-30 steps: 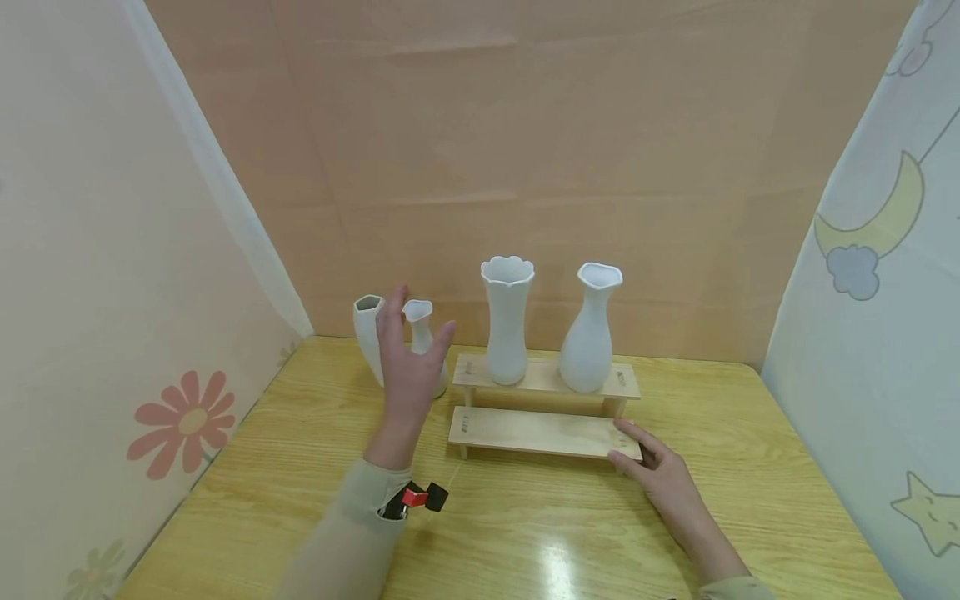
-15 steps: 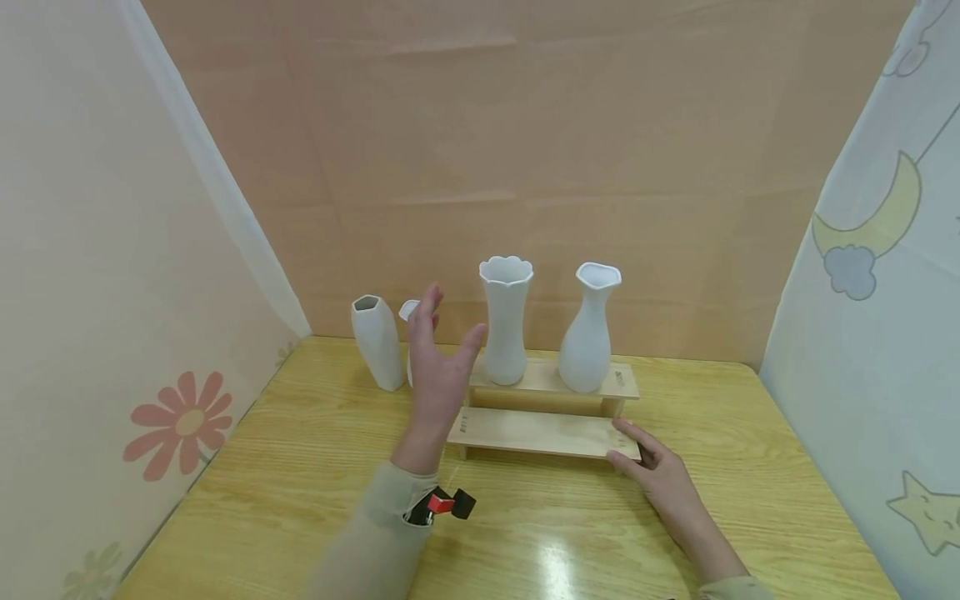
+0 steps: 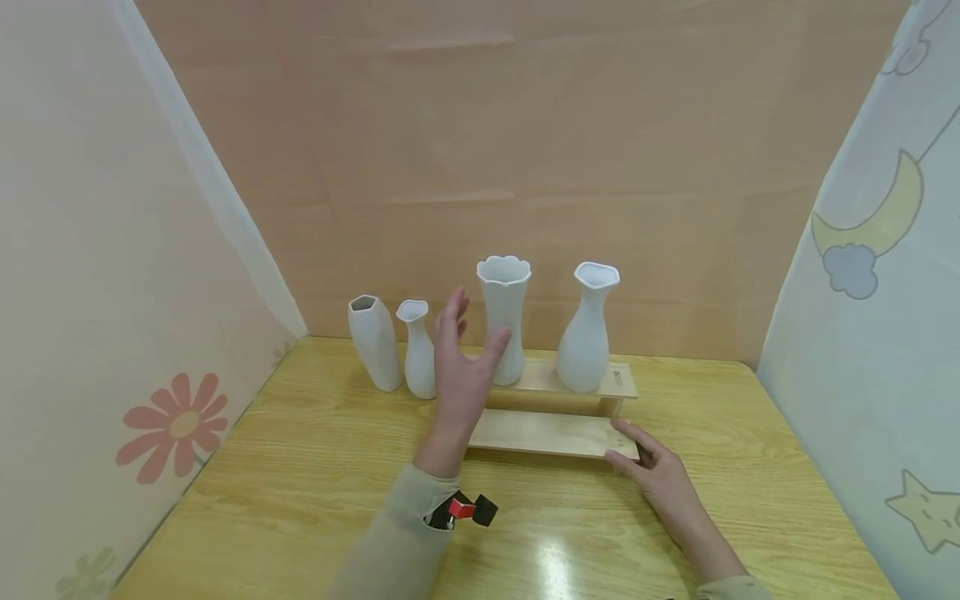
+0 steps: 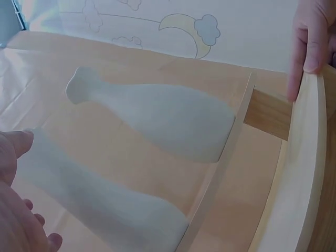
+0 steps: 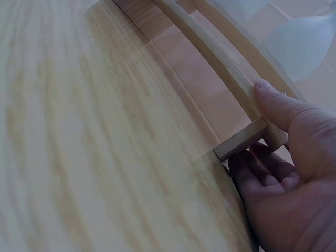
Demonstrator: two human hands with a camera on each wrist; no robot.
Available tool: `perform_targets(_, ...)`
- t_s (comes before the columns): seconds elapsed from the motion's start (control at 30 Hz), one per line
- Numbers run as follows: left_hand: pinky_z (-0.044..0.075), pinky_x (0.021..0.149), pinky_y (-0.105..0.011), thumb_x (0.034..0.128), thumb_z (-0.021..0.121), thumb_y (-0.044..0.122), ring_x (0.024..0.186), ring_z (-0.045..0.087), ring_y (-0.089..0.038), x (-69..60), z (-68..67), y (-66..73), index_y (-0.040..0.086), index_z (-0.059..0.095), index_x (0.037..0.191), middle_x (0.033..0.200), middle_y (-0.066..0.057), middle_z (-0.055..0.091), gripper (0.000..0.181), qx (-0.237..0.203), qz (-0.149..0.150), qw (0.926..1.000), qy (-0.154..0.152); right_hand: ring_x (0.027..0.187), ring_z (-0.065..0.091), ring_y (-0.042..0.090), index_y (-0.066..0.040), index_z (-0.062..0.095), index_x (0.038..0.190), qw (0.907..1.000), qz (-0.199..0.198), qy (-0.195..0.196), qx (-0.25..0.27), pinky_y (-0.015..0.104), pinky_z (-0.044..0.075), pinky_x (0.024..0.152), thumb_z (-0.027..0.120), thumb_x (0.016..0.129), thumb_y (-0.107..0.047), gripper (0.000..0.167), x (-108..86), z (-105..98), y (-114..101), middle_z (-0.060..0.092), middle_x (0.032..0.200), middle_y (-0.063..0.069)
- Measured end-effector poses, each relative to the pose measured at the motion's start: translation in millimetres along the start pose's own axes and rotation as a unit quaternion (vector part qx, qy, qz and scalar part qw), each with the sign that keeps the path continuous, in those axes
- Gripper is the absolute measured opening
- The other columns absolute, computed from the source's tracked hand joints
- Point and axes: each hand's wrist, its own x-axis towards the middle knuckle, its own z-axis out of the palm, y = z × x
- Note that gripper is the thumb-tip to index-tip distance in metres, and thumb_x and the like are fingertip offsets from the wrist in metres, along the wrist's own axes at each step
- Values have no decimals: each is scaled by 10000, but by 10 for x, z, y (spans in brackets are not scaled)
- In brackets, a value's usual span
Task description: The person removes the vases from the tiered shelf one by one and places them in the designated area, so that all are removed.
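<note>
A two-tier wooden stand [image 3: 546, 432] has a scalloped-rim white vase [image 3: 504, 304] and a round-bellied white vase [image 3: 583, 350] upright on its upper tier. The left hand [image 3: 463, 379] is raised beside the scalloped vase, thumb and fingers spread, holding nothing; in the left wrist view that hand [image 4: 16, 194] is near the vase's upper part. The right hand [image 3: 663, 483] grips the right end of the lower tier. In the right wrist view its thumb lies on the board [image 5: 226, 65], with the fingers of the hand [image 5: 299, 173] curled below, by the support.
Left of the stand, an angular white vase [image 3: 377, 346] and a small slender white vase [image 3: 420, 358] stand on the wooden table [image 3: 300, 483]. An orange cloth backdrop [image 3: 525, 150] hangs behind, with patterned cloths at both sides.
The left hand has moved right, from in front of the two left vases to beside the scalloped vase, uncovering the small vase. The right hand keeps its grip on the stand.
</note>
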Motion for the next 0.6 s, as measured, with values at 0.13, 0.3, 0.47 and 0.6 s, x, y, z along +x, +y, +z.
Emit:
perform_targets(0.13, 387, 1261, -463, 992, 861, 202, 1519, 454, -209, -11, 10, 11, 122, 430, 1675, 1618, -74, 503, 811, 4, -149, 9999, -20, 1685, 104, 340, -183, 436, 1707, 10000, -6, 1, -78, 470, 265, 1269, 764, 1063, -402, 756, -5, 13, -1, 267, 1805, 30)
perform_targets(0.3, 397, 1254, -483, 1002, 850, 200, 1528, 458, -265, -15, 16, 30, 141, 425, 1681, 1628, -93, 500, 803, -59, -352, 9993, -114, 1681, 132, 336, -194, 439, 1708, 9998, -22, 10, -191, 231, 365, 1186, 759, 1062, -425, 757, -12, 22, -6, 287, 1798, 24)
perform_targets(0.47, 407, 1239, -558, 1005, 840, 173, 1508, 471, -345, 1, 11, 0, 106, 424, 1680, 1601, -120, 512, 795, -123, -419, 9984, -359, 1683, 124, 331, -189, 431, 1711, 9998, -53, 9, -202, 390, 321, 1255, 755, 1066, -423, 760, -16, 20, -3, 287, 1798, 19)
perform_targets(0.6, 418, 1229, -573, 1006, 840, 170, 1496, 479, -352, -3, 3, -38, 114, 412, 1691, 1602, -113, 512, 809, -77, -587, 9966, -570, 1687, 91, 334, -175, 429, 1711, 9999, -56, -14, -121, 556, 211, 1280, 761, 1065, -403, 761, -27, 20, -1, 272, 1805, 28)
